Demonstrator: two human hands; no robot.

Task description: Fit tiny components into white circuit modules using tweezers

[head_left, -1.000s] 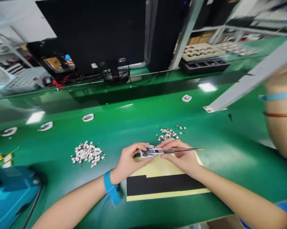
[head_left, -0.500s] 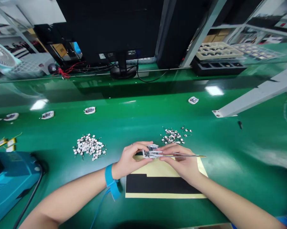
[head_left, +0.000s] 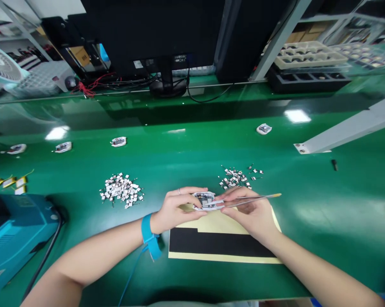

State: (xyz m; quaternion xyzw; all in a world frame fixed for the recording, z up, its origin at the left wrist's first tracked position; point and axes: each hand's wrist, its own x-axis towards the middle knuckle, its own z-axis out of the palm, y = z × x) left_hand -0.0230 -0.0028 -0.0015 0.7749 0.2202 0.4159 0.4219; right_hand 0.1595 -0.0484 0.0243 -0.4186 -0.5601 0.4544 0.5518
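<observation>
My left hand (head_left: 178, 209) grips the left side of a small white device housing (head_left: 205, 200) with circuitry showing inside, between thumb and fingers. A blue strap (head_left: 150, 238) circles that wrist. My right hand (head_left: 251, 211) is closed on metal tweezers (head_left: 259, 198), whose back end points right; their tips reach the housing's right side. A yellow sheet with a black band (head_left: 221, 245) lies beneath both hands. Beyond my right hand is a pile of small white and black parts (head_left: 233, 177); a larger pile (head_left: 122, 189) lies to the left.
Similar housings (head_left: 118, 141) stand in a row farther back, one at the right (head_left: 264, 128). Yellow battery-like packs (head_left: 9, 182) and a blue machine (head_left: 22, 238) are at the left. A monitor stand (head_left: 167, 87) is behind; a slanted metal post (head_left: 348, 128) meets the right side of the table.
The view has shifted slightly. The housing has turned a little and shows more of its inside. My right hand and the tweezers have drawn slightly right, and the tweezers' back end has risen.
</observation>
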